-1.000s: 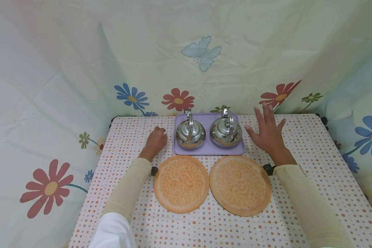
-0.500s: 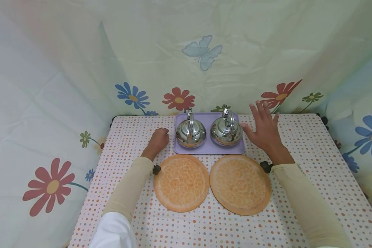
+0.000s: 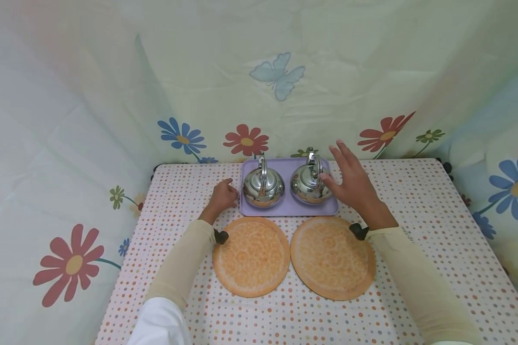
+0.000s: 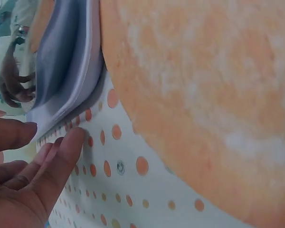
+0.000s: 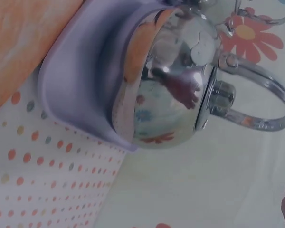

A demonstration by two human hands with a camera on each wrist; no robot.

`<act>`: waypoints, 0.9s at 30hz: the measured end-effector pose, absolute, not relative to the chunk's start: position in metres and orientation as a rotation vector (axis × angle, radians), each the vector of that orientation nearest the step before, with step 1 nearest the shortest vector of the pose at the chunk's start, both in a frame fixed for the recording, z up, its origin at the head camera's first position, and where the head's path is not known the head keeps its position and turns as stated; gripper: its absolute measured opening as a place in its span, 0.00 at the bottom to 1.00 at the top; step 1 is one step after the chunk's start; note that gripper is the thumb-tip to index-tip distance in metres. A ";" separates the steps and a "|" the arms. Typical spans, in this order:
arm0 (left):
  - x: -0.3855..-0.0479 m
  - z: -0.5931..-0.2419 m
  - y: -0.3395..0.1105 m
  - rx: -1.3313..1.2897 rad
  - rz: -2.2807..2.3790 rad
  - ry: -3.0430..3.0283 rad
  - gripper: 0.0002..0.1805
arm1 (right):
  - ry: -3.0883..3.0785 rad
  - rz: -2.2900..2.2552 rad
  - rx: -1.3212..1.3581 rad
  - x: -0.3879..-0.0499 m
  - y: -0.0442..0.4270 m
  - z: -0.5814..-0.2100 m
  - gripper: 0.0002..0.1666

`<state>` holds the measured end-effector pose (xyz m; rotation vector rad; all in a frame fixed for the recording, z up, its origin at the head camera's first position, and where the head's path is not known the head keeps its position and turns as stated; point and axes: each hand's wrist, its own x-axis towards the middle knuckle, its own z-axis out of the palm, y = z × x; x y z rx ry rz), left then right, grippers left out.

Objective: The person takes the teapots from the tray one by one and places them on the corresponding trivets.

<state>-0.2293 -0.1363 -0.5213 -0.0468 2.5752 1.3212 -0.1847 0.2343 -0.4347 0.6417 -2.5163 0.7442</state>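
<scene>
Two shiny steel kettles, the left kettle [image 3: 261, 194] and the right kettle [image 3: 305, 189], stand upright side by side on a lilac tray [image 3: 290, 209]. Just left of the tray is my left hand [image 3: 222, 196], its fingers loosely bent. In the left wrist view its thumb and fingers [image 4: 61, 161] are apart and hold nothing, close to the tray's corner. My right hand [image 3: 353, 184] is spread beside the right kettle, thumb tip overlapping that kettle in the head view; contact cannot be told. The right wrist view shows the right kettle's handle [image 5: 266, 90] with no fingers round it.
Two round orange-patterned mats, the left mat [image 3: 251, 258] and the right mat [image 3: 333, 258], lie in front of the tray. A dotted cloth [image 3: 285, 321] covers the table. Behind it hangs a flowered curtain [image 3: 328, 96].
My right hand has moved left, from beside the tray toward the right kettle. The left hand has shifted slightly right, nearer the tray, and its fingers have loosened. Kettles and mats stay in place.
</scene>
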 end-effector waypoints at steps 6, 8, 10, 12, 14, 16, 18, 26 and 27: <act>-0.229 -0.523 -0.133 -0.148 1.458 2.444 0.35 | -2.460 0.804 0.754 -0.186 0.224 -0.438 0.49; -0.229 -0.523 -0.132 -0.154 1.469 2.431 0.36 | -2.450 0.827 0.786 -0.186 0.221 -0.439 0.48; -0.229 -0.523 -0.130 -0.155 1.471 2.428 0.36 | -2.460 0.845 0.803 -0.184 0.217 -0.438 0.48; -0.228 -0.524 -0.130 -0.162 1.460 2.437 0.35 | -2.476 0.856 0.812 -0.183 0.214 -0.438 0.49; -0.228 -0.526 -0.129 -0.173 1.463 2.428 0.33 | -2.491 0.871 0.806 -0.180 0.210 -0.438 0.52; -0.227 -0.527 -0.129 -0.179 1.467 2.416 0.31 | -2.495 0.885 0.808 -0.179 0.205 -0.437 0.53; -0.226 -0.529 -0.129 -0.182 1.469 2.402 0.28 | -2.494 0.909 0.811 -0.179 0.201 -0.438 0.53; -0.226 -0.530 -0.125 -0.147 1.417 2.427 0.21 | -2.491 1.001 0.839 -0.179 0.175 -0.443 0.46; -0.226 -0.529 -0.125 -0.144 1.420 2.425 0.20 | -2.473 1.010 0.849 -0.179 0.172 -0.444 0.45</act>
